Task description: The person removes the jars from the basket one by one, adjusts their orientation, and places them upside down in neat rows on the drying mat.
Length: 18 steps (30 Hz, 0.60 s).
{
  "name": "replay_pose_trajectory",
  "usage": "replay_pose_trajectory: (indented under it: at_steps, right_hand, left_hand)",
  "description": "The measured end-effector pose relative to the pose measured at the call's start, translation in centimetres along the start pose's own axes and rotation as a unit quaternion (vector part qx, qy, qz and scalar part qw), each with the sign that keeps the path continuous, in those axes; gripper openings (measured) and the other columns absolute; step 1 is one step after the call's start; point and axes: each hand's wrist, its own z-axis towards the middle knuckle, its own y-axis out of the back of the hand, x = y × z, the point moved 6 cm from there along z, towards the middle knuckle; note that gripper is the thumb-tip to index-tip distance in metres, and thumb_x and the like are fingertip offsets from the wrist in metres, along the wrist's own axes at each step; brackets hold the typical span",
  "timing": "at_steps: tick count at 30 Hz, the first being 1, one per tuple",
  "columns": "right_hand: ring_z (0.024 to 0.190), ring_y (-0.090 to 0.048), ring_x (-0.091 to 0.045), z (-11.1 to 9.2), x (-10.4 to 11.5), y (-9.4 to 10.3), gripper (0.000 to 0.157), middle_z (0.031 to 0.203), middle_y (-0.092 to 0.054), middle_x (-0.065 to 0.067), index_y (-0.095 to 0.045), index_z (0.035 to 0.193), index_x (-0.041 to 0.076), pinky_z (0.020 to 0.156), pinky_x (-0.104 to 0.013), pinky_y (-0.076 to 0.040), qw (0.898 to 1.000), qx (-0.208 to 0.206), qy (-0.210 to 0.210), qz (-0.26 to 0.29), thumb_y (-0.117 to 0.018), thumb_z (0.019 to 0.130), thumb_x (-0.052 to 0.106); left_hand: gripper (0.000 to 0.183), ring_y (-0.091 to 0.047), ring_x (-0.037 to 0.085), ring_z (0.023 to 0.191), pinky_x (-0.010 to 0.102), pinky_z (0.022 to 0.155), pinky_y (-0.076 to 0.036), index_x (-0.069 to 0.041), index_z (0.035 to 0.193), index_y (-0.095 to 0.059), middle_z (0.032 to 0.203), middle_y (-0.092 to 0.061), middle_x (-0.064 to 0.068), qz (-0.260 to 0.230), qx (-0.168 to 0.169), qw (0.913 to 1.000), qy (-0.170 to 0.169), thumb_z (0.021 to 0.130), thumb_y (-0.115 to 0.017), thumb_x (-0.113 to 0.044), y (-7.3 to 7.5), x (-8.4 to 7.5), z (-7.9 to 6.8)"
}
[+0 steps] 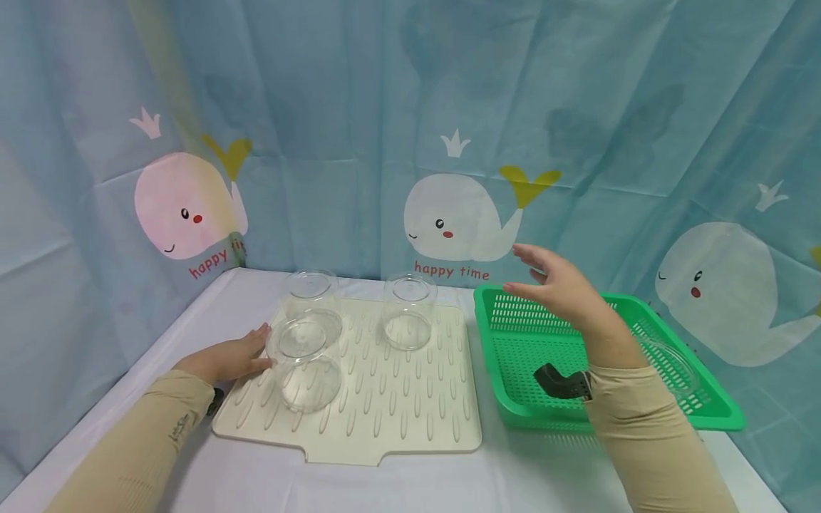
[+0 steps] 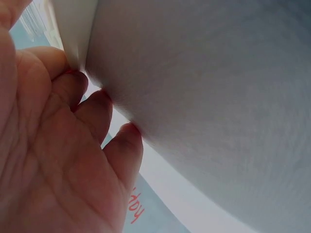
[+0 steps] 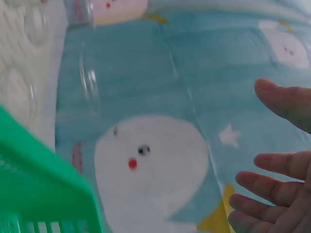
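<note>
My left hand (image 1: 232, 355) rests at the left edge of a cream draining mat (image 1: 398, 434) with raised oval ridges. In the left wrist view its fingertips (image 2: 127, 138) touch down near the mat's pale edge. Close to that thumb, a clear round container (image 1: 310, 388) stands on the mat. Another clear container (image 1: 311, 285) is behind it, partly overlapped, and one more clear container (image 1: 408, 331) stands at the back, right of centre. Above a green basket (image 1: 503, 402), my right hand (image 1: 558, 288) is raised with fingers spread apart, holding nothing.
Inside the basket's right side lies a clear curved-rimmed piece (image 1: 673, 363), partly hidden by the right forearm. A white cloth (image 1: 410, 488) covers the table. Behind hangs a blue whale-print curtain (image 1: 333, 142). A black wrist mount (image 1: 561, 382) sits on the right forearm.
</note>
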Motion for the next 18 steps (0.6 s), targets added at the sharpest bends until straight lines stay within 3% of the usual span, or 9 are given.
replay_pose_trajectory:
  at_steps: [9, 18]
  right_hand:
    - [0.131, -0.024, -0.045, -3.0, -6.3, 5.3, 0.075, 0.145, -0.029, -0.018, -0.028, 0.143, 0.009, 0.098, -0.060, -0.028, 0.996, -0.024, -0.056, -0.070, -0.057, 0.086, 0.048]
    - [0.126, -0.023, -0.051, -6.1, -13.2, 8.8, 0.077, 0.141, -0.025, -0.032, -0.022, 0.142, -0.002, 0.089, -0.062, -0.032, 0.989, -0.025, -0.122, -0.080, -0.050, 0.090, 0.047]
  left_hand:
    - [0.102, -0.008, 0.049, 0.132, 0.059, 0.105, -0.011, 0.013, 0.140, -0.009, 0.146, -0.005, 0.031, -0.007, 0.002, 0.9996, 0.025, 0.082, -0.047, -0.062, -0.2, 0.0, 0.0]
    - [0.101, -0.008, 0.050, 0.131, 0.059, 0.105, -0.011, 0.016, 0.139, -0.010, 0.145, -0.005, 0.034, -0.002, 0.004, 0.9999, 0.010, 0.084, -0.046, -0.061, -0.2, 0.2, 0.1]
